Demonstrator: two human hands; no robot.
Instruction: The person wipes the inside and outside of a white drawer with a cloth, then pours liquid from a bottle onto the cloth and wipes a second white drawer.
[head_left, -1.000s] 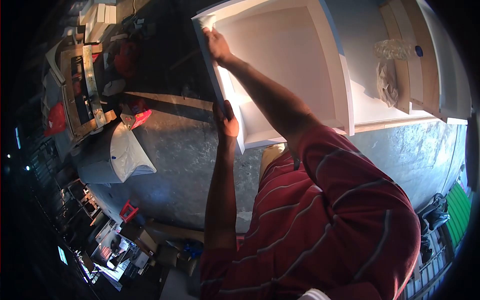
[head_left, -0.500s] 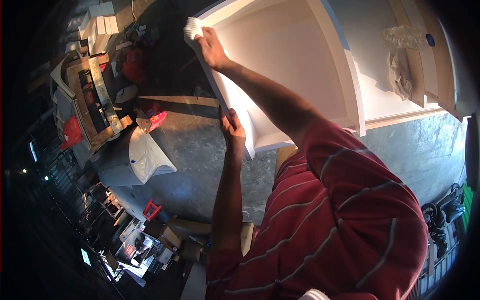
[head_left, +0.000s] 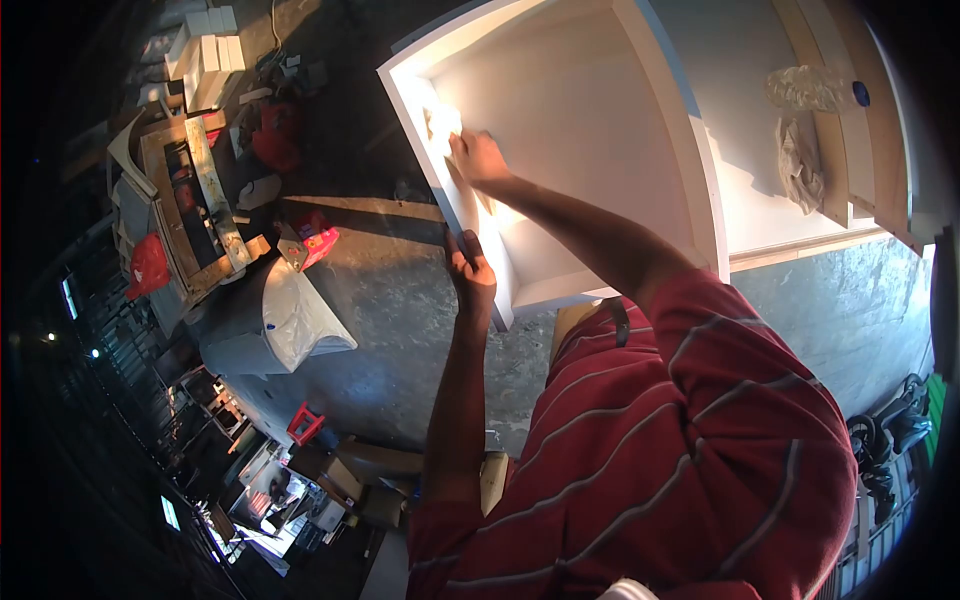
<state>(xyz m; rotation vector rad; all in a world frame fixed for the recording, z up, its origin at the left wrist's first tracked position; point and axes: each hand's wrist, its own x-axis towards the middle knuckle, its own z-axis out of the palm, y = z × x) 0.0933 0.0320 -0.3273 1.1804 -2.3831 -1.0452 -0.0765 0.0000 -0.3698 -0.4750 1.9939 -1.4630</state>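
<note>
A white open-fronted box like a cabinet or drawer carcass (head_left: 570, 110) fills the upper middle of the view. Inside it, my right hand (head_left: 480, 160) is closed on a white cloth (head_left: 442, 122), which lies against the inner face of the left side panel. Strong light washes out the cloth's details. My left hand (head_left: 470, 270) grips the outer edge of that same panel lower down, its fingers wrapped over the rim near the corner.
To the right, a crumpled beige cloth (head_left: 800, 165) and clear plastic wrap (head_left: 805, 88) lie on another white piece. On the left are a wooden frame (head_left: 205, 190), a plastic-covered curved piece (head_left: 300, 318) and a red stool (head_left: 305, 424). A motorcycle (head_left: 890, 425) stands at far right.
My right hand has moved with the cloth from the panel's far upper corner down and inward, onto the panel's inner face. My left hand keeps its grip on the edge.
</note>
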